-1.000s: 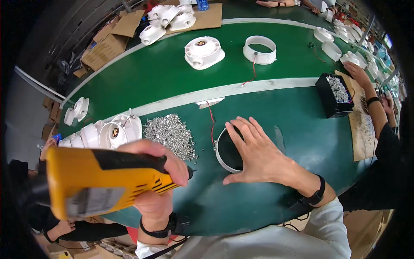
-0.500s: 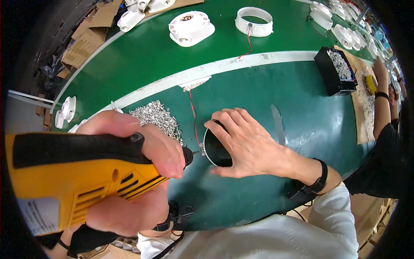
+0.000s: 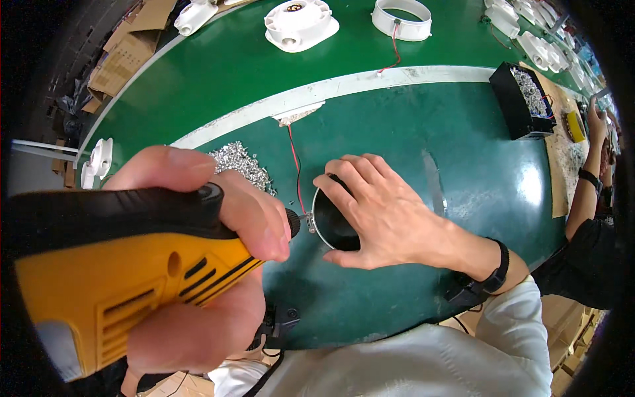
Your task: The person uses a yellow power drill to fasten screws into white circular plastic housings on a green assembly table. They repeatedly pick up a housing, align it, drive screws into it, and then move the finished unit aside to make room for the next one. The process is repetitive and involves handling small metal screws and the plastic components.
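Observation:
My left hand (image 3: 218, 218) grips a yellow and black electric screwdriver (image 3: 126, 264), held close to the camera with its tip at the left rim of a round dark lamp part (image 3: 331, 225) with a metal ring. My right hand (image 3: 383, 212) lies flat on top of that part, fingers spread, pressing it onto the green bench (image 3: 410, 132). A red wire (image 3: 294, 165) runs from the part toward the white strip. A heap of silver screws (image 3: 241, 162) lies just behind my left hand.
White round lamp housings (image 3: 301, 23) and a white ring (image 3: 401, 16) sit on the far belt. A black bin of screws (image 3: 522, 99) stands at the right, near another person's arm (image 3: 585, 192). Cardboard boxes (image 3: 126, 53) lie beyond the bench, upper left.
The screwdriver has come down and forward until its tip meets the part's rim. My right hand has shifted to cover the part and hold it down.

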